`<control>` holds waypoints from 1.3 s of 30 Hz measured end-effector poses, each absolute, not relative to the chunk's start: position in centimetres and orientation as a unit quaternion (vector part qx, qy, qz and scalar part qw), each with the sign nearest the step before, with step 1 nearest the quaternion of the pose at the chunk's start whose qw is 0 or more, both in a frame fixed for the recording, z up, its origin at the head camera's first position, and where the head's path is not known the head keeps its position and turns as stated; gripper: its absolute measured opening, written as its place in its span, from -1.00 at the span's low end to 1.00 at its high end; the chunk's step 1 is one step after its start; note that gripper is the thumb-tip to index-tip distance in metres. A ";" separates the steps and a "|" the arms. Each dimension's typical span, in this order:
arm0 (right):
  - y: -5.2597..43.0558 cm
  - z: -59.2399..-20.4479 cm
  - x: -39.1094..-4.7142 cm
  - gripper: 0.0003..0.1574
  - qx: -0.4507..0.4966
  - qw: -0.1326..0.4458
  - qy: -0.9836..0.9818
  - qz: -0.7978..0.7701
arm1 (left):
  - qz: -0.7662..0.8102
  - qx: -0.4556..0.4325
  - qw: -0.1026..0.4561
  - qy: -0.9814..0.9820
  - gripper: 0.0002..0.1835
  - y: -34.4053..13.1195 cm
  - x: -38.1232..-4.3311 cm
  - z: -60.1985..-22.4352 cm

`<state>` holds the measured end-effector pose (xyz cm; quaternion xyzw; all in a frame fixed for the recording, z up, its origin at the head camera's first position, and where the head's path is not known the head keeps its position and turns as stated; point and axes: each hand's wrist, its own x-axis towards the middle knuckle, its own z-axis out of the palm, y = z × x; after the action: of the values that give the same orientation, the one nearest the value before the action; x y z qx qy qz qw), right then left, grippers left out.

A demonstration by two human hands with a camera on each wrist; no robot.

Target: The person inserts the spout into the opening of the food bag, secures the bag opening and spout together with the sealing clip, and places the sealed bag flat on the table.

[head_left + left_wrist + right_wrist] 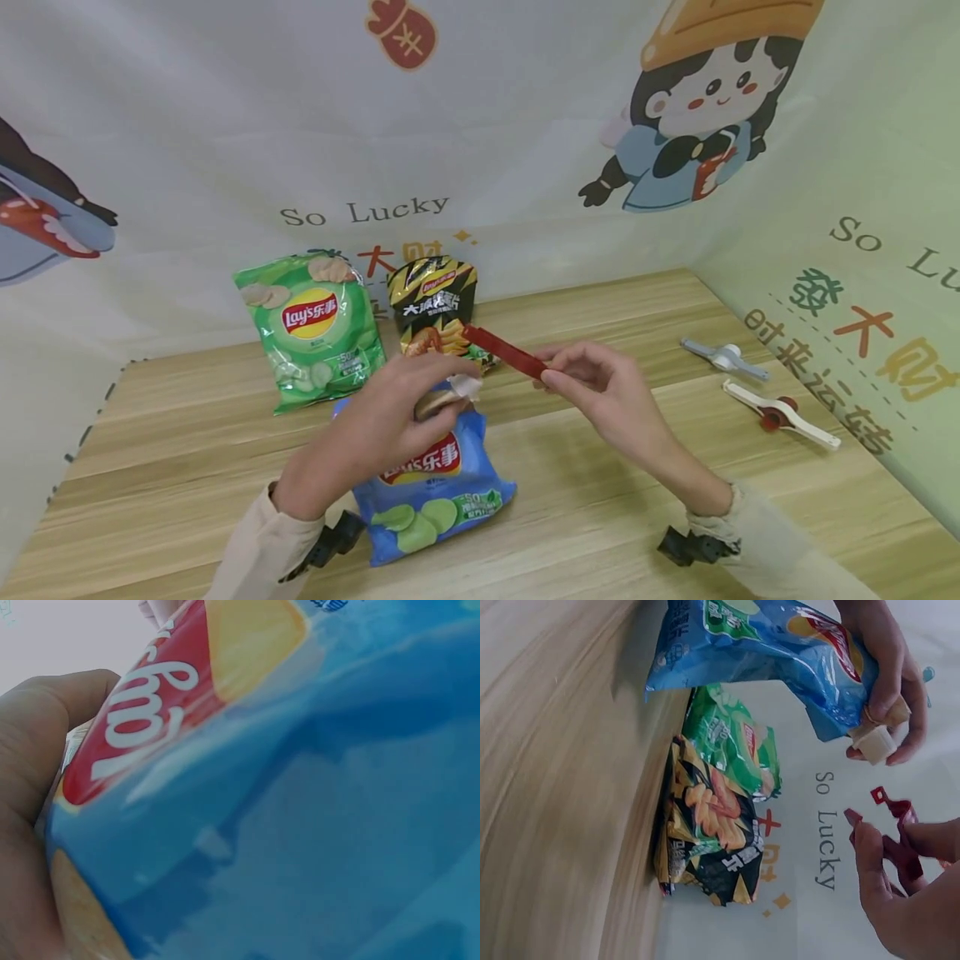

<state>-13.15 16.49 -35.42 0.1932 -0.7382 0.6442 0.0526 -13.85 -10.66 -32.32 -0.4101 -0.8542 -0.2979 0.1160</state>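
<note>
My left hand [375, 417] grips the gathered, folded top of a blue Lay's potato chip bag [427, 504], whose pale inner side shows beyond the fingers. In the right wrist view this bag [772, 649] hangs from the hand with the folded top [876, 742] poking out past the thumb. The left wrist view is mostly filled by the bag's blue front [300, 817]. Between thumb and fingers, my right hand [611, 392] pinches a red bag clip [506, 352]. Its two arms stand apart in the right wrist view, just short of the bag's top.
Behind, a green Lay's bag [311, 337] and a black and yellow chip bag [433, 300] lean against the printed cloth. On the wooden table [600, 517] to the right lie a grey-white clip [724, 358] and a white clip with a red middle [782, 414].
</note>
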 end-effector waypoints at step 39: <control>17.4 -35.0 -13.0 -0.79 0.373 -0.073 -0.766 0.518 | -0.340 -0.390 0.097 -0.850 -0.70 -10.9 -13.9 -32.2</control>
<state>-13.02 17.36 -34.96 0.3729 -0.7662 0.5182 -0.0730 -13.85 -10.94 -32.21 -0.3902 -0.8503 -0.3397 0.0967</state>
